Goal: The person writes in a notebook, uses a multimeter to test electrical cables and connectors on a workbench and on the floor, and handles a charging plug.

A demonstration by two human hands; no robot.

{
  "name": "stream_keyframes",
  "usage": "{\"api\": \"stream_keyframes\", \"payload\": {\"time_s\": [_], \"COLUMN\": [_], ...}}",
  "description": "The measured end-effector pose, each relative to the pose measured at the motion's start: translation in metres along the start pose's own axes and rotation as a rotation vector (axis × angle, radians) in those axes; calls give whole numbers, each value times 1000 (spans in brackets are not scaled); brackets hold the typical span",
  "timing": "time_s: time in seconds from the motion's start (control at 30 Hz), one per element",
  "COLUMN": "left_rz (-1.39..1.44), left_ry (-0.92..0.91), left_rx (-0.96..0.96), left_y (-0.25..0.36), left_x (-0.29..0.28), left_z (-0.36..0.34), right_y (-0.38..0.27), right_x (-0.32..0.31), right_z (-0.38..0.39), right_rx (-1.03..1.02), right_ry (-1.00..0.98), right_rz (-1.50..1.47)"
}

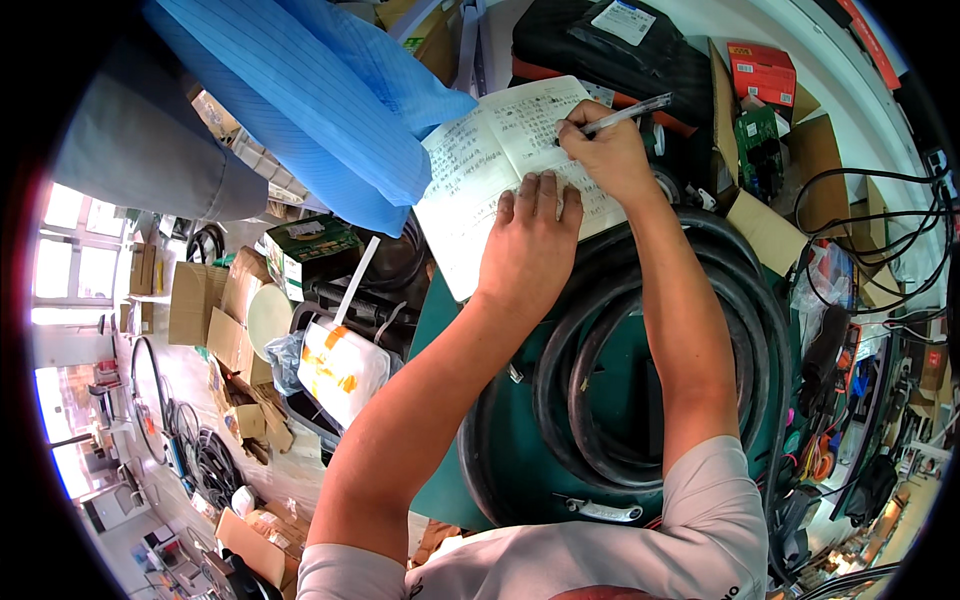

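An open notebook (460, 165) with handwritten pages lies tilted above a thick coiled black hose (560, 380) on a green surface (435, 480). My right hand (600, 155) grips a clear pen (640, 110), its tip hidden by my fingers over the right-hand page. My left hand (530, 235) rests on the lower part of the notebook, fingers apart and slightly bent, holding nothing. Blue striped cloth (310, 100) hangs over the notebook's upper left side.
A black case (610, 55) sits behind the notebook, with a red box (760, 70), open cartons (760, 225) and loose cables (880, 240) at right. Cardboard boxes (190, 300), a white taped package (340, 380) and hose coils clutter the left. A small silver tool (610, 510) lies near my body.
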State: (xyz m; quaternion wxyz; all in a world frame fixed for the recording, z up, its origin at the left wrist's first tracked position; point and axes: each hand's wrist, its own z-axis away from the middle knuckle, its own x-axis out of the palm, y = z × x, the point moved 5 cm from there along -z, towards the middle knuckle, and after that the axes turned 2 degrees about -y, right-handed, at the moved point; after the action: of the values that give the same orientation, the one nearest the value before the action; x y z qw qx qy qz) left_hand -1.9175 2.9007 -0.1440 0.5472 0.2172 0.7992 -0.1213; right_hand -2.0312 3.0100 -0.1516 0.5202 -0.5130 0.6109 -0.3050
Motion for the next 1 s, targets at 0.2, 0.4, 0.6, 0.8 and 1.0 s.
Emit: {"api": "stream_keyframes", "payload": {"time_s": [0.2,0.4,0.6,0.8,1.0], "left_rz": [7,26,20,21,23], "left_ry": [5,15,9,7,2], "left_rx": [2,1,-2,-2,0], "left_y": [0,0,-1,-1,-1], "left_x": [-1,0,0,0,-1], "left_z": [0,0,0,0,0], "right_y": [-2,-1,-4,-2,-2], "right_x": [0,-3,-2,-2,-3], "right_z": [1,1,1,2,1], "right_rx": [2,8,-31,-15,-21], "right_ry": [5,43,58,45,48], "right_rz": [-16,-18,-5,-33,-9]}}
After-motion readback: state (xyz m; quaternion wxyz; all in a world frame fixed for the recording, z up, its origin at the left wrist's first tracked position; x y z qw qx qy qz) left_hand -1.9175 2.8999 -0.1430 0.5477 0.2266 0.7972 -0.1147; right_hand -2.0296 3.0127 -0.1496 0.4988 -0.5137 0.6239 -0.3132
